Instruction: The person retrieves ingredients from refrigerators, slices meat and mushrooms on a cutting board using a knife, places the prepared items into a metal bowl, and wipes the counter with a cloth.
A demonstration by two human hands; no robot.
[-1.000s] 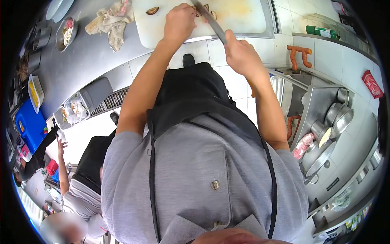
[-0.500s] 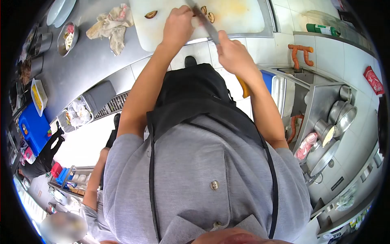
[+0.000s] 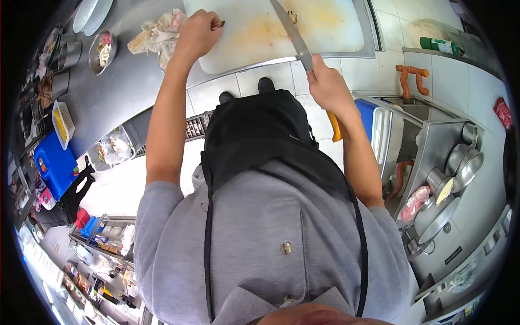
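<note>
My left hand (image 3: pixel 199 33) is closed over the left end of the white cutting board (image 3: pixel 238 57), a dark brown-skinned food piece (image 3: pixel 218 25) showing at its fingertips. In my right hand (image 3: pixel 329 86) is a large kitchen knife (image 3: pixel 292 33), gripped by its yellow handle (image 3: pixel 336 127). Its blade slants up and left over the board. Beside the blade lies a small brown-edged slice (image 3: pixel 293 17); its exact kind is unclear. Yellowish stains and a few tiny scraps mark the board.
A crumpled cloth (image 3: pixel 157 35) lies left of the board, near a metal bowl (image 3: pixel 102 51) of food. Farther left are a white basket (image 3: pixel 63 125) and a blue container (image 3: pixel 54 165). Metal pots (image 3: pixel 465 162) stand on the right, below orange pipes (image 3: pixel 413 78).
My left hand has moved left, away from the knife, to the dark piece at the board's left end. Fewer slices show beside the blade. The view has shifted slightly.
</note>
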